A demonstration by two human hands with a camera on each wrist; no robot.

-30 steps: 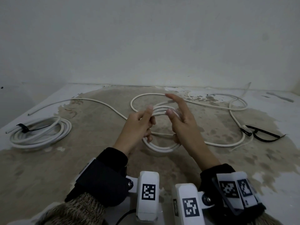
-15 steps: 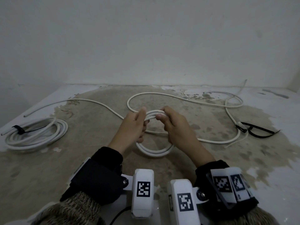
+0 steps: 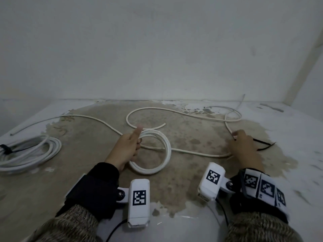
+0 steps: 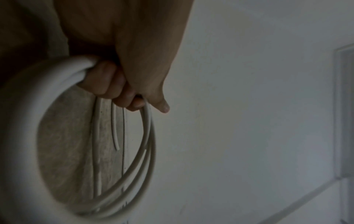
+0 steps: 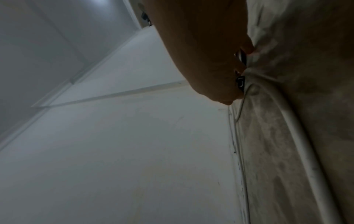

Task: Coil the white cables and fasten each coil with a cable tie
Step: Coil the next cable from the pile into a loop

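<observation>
Stained tabletop (image 3: 183,172), filling the lower half of the head view. Tied cable bundle (image 3: 29,154), far left, bound with a black tie. Loose white cable (image 3: 192,152), trailing across centre to upper right. Partly wound coil (image 3: 157,151), centre, raised by the left hand (image 3: 125,147), whose fingers (image 4: 107,81) curl round its strands. Right hand (image 3: 244,149), right of centre, lowered onto the black cable ties (image 3: 264,145); whether its fingers grip one cannot be told.
</observation>
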